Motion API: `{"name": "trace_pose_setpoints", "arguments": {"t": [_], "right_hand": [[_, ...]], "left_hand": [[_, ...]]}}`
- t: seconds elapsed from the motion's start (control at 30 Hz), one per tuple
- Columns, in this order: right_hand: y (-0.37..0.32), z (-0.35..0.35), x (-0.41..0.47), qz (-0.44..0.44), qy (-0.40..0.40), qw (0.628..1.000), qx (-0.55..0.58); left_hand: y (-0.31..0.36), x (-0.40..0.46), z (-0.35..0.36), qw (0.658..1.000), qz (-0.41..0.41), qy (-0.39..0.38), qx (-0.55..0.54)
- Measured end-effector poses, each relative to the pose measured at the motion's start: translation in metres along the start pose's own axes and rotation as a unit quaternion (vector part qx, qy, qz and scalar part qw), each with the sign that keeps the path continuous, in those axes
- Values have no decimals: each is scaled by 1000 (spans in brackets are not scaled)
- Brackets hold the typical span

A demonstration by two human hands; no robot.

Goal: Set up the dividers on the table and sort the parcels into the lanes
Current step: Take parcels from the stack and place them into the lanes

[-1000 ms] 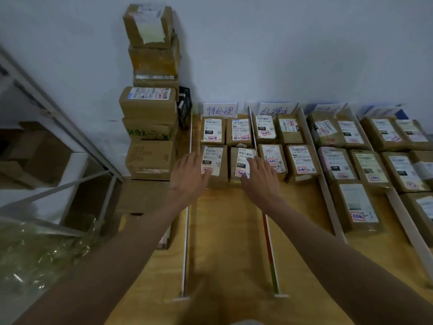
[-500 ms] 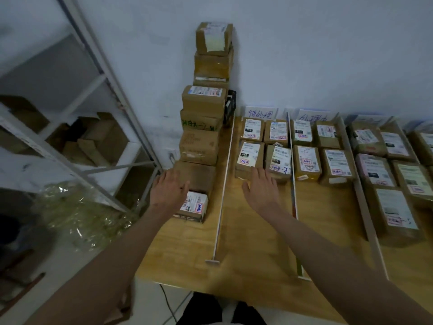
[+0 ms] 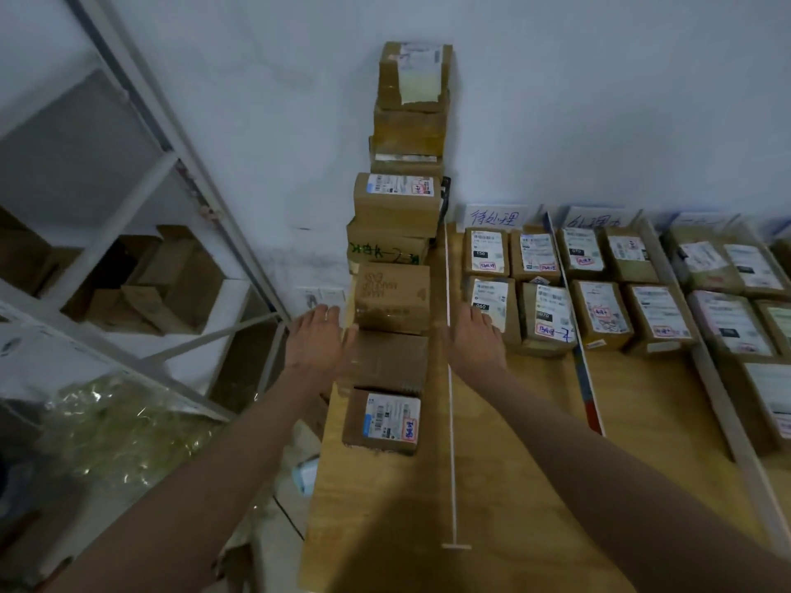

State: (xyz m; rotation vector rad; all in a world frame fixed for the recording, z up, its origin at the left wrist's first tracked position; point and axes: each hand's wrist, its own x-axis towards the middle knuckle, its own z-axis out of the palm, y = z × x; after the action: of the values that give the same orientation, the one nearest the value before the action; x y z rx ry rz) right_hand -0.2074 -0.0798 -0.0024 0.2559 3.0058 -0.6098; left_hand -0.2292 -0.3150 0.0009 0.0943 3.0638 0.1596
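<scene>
Both hands have left the sorted parcels and come to the stack of boxes [image 3: 391, 293] at the table's [image 3: 526, 464] left edge. The left hand [image 3: 319, 340] now lies flat-fingered and empty against the stack's left side; the right hand [image 3: 473, 340], fingers relaxed and holding nothing, hovers right of it over the white divider [image 3: 450, 400]. A labelled parcel [image 3: 383, 419] lies just in front of the stack.

The rightmost parcels [image 3: 777, 404] are cut off by the edge; their labels seem blurred.
</scene>
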Motion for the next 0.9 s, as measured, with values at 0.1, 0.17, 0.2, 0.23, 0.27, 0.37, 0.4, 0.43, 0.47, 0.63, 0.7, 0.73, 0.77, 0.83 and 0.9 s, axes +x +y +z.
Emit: {"name": "trace_pose_setpoints", "arguments": {"t": [0.1,0.17,0.2,0.23,0.27,0.37,0.4,0.43,0.47,0.63,0.7,0.73,0.77,0.83,0.9], "right_hand": [[-13,8,27,42,-9,999,21],[-19,15,45,58,-19,998,33],[-21,18,54,67,-26,997,42],[-23,21,62,78,-33,995,53],[-25,25,70,92,-43,993,66],[-28,35,92,129,-85,983,102],[-27,39,98,141,-101,978,116],[-27,43,102,153,-115,972,136],[-27,47,105,165,-128,965,158],[-28,53,107,186,-150,947,213],[-30,47,101,184,-140,946,226],[-31,42,96,180,-131,946,237],[-33,37,91,175,-117,945,251],[-35,25,78,159,-87,944,276],[-38,13,64,138,-62,940,306]], "left_hand": [[-3,36,2,1000,20,-10,-5],[-4,58,4,999,26,-21,-17],[-4,68,6,999,25,-30,-27],[-4,78,8,998,20,-39,-42],[-3,88,10,997,12,-49,-59],[1,110,18,990,-18,-91,-111],[2,116,22,986,-27,-109,-122],[3,120,26,982,-34,-127,-133],[4,123,31,978,-41,-142,-145],[7,124,47,950,-62,-153,-264],[6,120,45,946,-59,-143,-286],[6,116,41,942,-56,-135,-303],[7,112,36,935,-55,-129,-325],[8,102,26,921,-54,-116,-368],[8,90,16,910,-62,-95,-398]]}}
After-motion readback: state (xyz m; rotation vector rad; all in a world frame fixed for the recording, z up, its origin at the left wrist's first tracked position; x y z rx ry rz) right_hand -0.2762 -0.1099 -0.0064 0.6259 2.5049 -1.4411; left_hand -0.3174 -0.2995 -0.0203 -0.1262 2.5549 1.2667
